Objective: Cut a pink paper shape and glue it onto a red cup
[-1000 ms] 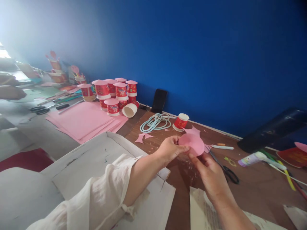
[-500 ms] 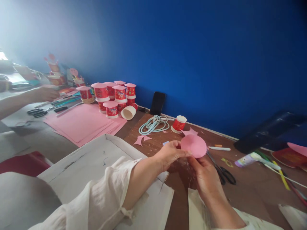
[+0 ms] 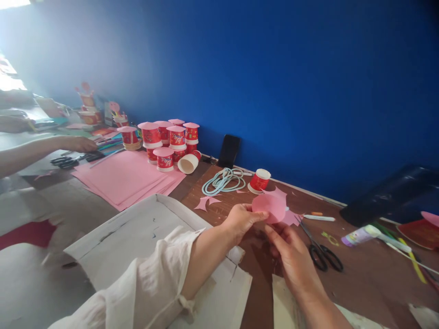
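Note:
My left hand pinches a round pink paper disc at its left edge, thumb on top. Below the disc is my right hand, its fingers bent and the tips at the lower edge. Part of its grip is hidden underneath. Pink paper scraps lie just behind the disc. Black-handled scissors rest to the right of my right hand. Beyond the disc, a red paper cup stands upside down on the brown table.
Red cups with pink lids stand stacked at the back left, behind pink paper sheets. A pale blue cord, a leaning phone and a glue stick lie around. Another person's hand reaches in at left.
The disc has tilted and moved slightly left and down between my hands, uncovering more of the scraps behind. My view has shifted a little left. The other person's hand has moved.

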The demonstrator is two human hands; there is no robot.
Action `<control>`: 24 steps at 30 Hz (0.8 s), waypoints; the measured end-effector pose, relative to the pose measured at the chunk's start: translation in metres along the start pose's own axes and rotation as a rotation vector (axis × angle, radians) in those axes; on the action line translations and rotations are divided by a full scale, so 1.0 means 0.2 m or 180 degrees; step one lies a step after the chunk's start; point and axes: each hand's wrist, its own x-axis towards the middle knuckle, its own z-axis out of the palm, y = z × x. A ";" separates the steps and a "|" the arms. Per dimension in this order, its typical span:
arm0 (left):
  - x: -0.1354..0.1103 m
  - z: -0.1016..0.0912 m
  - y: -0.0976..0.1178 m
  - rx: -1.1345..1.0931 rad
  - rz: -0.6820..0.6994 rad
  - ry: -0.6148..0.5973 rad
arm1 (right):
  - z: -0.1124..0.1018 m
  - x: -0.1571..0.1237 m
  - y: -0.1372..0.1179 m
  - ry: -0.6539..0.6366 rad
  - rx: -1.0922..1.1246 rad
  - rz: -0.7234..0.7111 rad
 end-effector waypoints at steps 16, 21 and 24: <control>-0.01 0.02 -0.06 0.0619 0.0040 -0.0456 | -0.08 0.09 0.07 0.0783 0.0128 -0.0108; -0.02 0.02 -0.03 0.1497 0.0018 -0.0234 | -0.06 0.08 0.06 0.0701 0.0131 -0.0101; -0.02 0.02 -0.01 0.1746 0.0037 0.0039 | -0.04 0.06 0.05 0.0529 -0.0038 -0.0088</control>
